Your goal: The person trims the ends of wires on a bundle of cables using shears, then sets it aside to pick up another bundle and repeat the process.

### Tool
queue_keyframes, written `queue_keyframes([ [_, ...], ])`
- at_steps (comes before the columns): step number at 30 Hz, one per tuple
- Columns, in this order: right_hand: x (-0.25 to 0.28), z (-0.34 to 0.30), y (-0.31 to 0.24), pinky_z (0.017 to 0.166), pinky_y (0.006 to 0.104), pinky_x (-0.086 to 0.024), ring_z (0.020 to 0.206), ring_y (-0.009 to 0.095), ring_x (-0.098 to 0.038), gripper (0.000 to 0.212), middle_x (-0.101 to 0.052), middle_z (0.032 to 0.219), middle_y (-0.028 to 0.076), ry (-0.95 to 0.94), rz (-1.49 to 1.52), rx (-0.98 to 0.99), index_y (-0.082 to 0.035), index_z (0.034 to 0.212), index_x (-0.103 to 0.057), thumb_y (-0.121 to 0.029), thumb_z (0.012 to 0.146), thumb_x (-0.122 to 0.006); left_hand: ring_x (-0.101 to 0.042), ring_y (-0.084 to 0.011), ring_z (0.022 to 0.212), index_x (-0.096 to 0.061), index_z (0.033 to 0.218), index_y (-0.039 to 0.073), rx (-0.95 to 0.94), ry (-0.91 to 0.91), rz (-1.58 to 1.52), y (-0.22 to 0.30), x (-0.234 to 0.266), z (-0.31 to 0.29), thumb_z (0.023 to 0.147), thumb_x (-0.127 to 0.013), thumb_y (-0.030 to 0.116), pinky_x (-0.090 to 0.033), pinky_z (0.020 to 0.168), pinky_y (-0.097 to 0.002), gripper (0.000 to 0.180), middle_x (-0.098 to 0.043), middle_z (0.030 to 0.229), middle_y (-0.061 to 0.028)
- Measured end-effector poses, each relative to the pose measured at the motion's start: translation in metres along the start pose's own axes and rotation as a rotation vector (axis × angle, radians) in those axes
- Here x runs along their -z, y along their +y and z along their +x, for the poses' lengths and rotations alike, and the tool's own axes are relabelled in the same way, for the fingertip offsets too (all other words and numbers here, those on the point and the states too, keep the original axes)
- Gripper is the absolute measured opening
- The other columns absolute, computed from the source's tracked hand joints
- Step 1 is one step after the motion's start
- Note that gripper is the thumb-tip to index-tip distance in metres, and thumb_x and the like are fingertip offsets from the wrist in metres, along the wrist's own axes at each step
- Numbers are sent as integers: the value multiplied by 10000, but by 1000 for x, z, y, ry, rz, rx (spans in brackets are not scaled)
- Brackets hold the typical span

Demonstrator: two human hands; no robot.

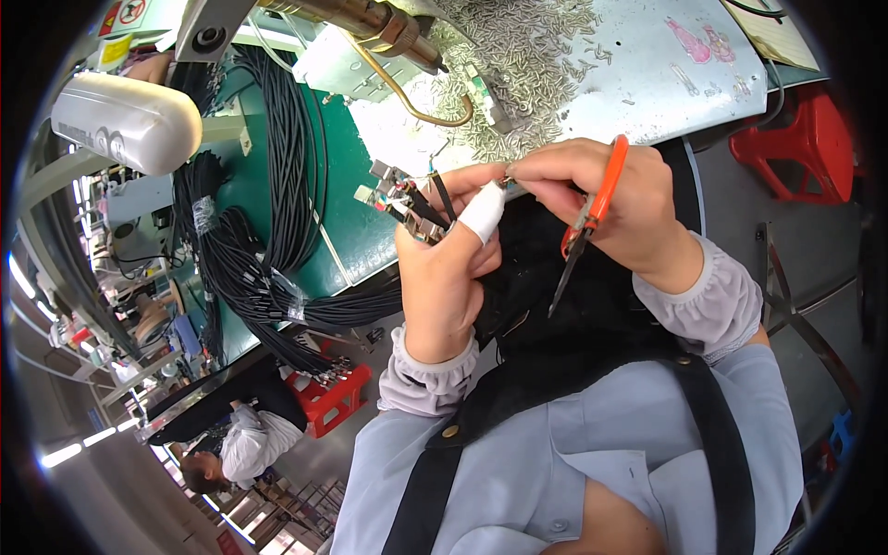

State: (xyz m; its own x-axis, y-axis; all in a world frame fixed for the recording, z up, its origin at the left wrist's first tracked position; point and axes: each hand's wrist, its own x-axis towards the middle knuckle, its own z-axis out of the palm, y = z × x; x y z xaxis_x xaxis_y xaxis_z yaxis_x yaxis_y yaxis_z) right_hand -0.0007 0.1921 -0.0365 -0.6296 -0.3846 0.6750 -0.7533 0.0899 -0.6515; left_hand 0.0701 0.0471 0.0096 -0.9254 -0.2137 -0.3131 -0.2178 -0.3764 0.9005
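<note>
My left hand (437,291) is closed round several black cables (440,196), whose ends carry metal connectors (421,225) and coloured wires. A white covering (483,215) wraps its thumb. My right hand (638,208) meets it at the fingertips, pinching at a small wire end (506,181) held by the left thumb and forefinger; the exact part is too small to make out. Orange-handled scissors (606,190) hang in the right hand, hooked over the fingers, with the dark blades pointing down toward my black apron (555,314).
Many small metal pins (546,55) lie heaped on a pale metal tray (666,83) ahead. A machine head (398,35) and bent brass tube (407,97) overhang it. Bundled black cables (277,166) cover the green bench (356,231). Red stools (803,148) and another person (250,449) are around.
</note>
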Motion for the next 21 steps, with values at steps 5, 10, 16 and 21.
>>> queue_keyframes([
  [5, -4, -3, -8, 442, 178, -403, 507, 102, -543, 214, -622, 726, 84, 57, 56, -61, 12, 839, -592, 104, 647, -619, -338, -28, 458, -543, 976, -22, 86, -9, -163, -7, -2, -4, 790, -560, 3, -227, 399, -179, 188, -468, 632, 11],
  [10, -9, -7, -9, 430, 171, -384, 501, 81, -512, 249, -621, 747, 83, 118, 119, -93, 18, 863, -586, 119, 636, -607, -326, -26, 447, -541, 939, -16, -143, 88, 161, -13, -8, -8, 785, -568, 1, -225, 402, -172, 157, -474, 641, 2],
  [16, -8, -6, -2, 424, 195, -401, 512, 140, -560, 236, -611, 740, 88, 152, -33, 121, 15, 868, -581, 115, 655, -603, -370, -22, 484, -547, 922, -19, 102, -22, -134, -8, -1, -4, 773, -582, -6, -247, 411, -164, 153, -503, 667, -1],
  [21, -3, -4, -7, 413, 230, -409, 485, 179, -566, 163, -587, 647, 86, 229, -114, 160, 8, 805, -576, 19, 666, -661, -421, -21, 531, -558, 903, -29, -13, 70, -33, -7, -5, -7, 751, -603, -23, -277, 423, -160, 159, -544, 709, -15],
])
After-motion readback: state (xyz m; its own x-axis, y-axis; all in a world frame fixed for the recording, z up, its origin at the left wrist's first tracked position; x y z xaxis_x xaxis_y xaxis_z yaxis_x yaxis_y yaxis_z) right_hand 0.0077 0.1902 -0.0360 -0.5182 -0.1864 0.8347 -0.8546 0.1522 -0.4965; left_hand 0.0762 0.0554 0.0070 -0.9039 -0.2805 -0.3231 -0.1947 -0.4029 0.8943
